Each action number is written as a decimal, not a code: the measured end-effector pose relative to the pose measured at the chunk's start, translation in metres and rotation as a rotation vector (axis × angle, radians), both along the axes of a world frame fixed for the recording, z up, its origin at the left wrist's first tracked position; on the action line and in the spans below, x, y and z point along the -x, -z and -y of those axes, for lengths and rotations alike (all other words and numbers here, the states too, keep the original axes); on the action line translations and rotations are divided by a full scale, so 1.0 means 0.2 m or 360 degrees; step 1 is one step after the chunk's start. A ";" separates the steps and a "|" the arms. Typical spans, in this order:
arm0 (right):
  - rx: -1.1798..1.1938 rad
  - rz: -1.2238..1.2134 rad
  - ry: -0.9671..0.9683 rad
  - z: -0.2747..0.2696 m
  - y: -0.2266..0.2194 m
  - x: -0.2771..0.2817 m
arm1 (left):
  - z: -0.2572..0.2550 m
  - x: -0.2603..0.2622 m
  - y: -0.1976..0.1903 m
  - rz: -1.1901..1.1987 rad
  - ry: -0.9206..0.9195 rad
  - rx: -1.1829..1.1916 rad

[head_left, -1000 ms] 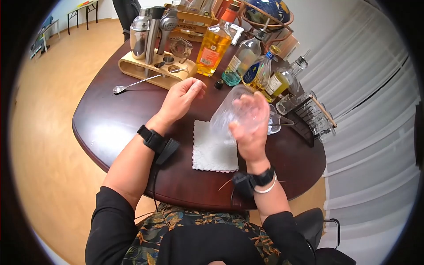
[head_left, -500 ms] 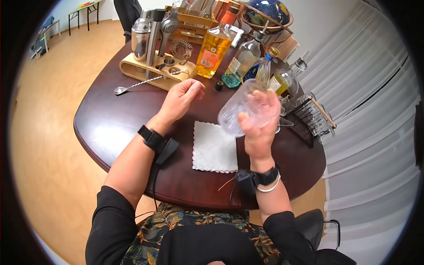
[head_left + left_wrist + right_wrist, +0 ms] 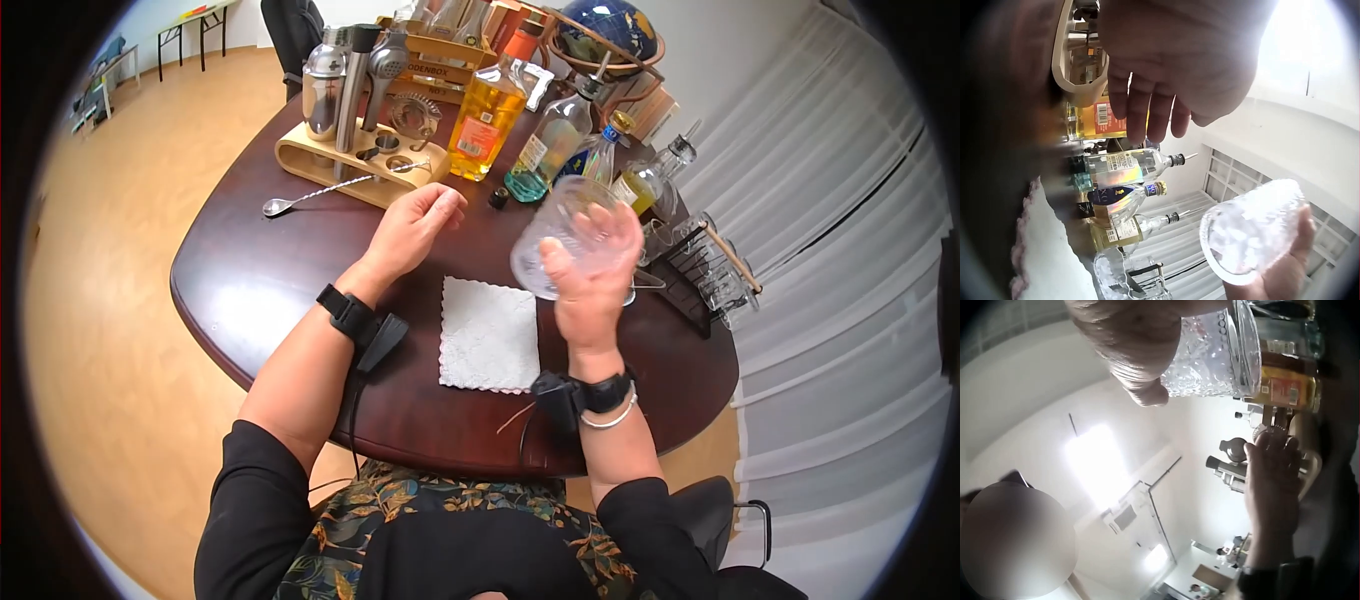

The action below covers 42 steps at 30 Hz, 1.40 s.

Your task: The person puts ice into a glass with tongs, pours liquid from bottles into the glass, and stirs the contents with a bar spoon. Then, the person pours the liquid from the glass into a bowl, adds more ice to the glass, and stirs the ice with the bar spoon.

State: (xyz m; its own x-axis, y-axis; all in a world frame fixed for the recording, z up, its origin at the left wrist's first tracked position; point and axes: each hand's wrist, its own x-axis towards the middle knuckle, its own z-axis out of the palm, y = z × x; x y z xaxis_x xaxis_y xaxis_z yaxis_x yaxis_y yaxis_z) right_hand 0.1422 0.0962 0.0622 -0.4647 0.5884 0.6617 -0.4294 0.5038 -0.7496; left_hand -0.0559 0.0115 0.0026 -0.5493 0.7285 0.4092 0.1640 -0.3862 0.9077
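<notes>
A clear textured glass (image 3: pixel 560 240) is tilted in the air right of the cloth, and the right hand (image 3: pixel 597 290) grips it with thumb and fingers around its side. In the left wrist view ice pieces show inside the glass (image 3: pixel 1250 234). The left hand (image 3: pixel 415 228) hovers over the table in front of the wooden stand, holding nothing; its fingers hang loosely curled, and in the left wrist view the left hand (image 3: pixel 1172 69) shows them relaxed. Below both hands a white scalloped cloth (image 3: pixel 488 335) lies flat on the dark table (image 3: pixel 240 270).
A wooden stand (image 3: pixel 300 158) holds a shaker (image 3: pixel 323 90) and bar tools; a twisted spoon (image 3: pixel 278 207) leans on it. Behind are an orange-capped bottle (image 3: pixel 485 120), several other bottles, a small black cap (image 3: pixel 498 198) and a globe (image 3: pixel 607 35). A glass rack (image 3: pixel 685 275) stands right.
The right hand has moved slightly to the right with the glass, away from above the cloth. The left hand has stayed nearly where it was.
</notes>
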 end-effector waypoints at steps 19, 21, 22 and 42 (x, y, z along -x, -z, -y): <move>0.0321 0.0287 -0.0197 0.05 0.08 -0.20 | -0.02 0.01 0.01 0.0253 0.0210 -0.0061; 0.0272 0.0307 -0.0368 0.15 0.07 -0.16 | -0.03 0.00 0.03 0.0138 0.0205 0.0003; 0.0280 0.0280 -0.0334 0.16 0.06 -0.11 | -0.03 -0.01 0.04 0.0076 0.0201 0.0039; 0.0097 0.0010 0.0204 -0.17 0.00 -0.05 | 0.00 0.01 0.00 0.0080 0.0188 0.0020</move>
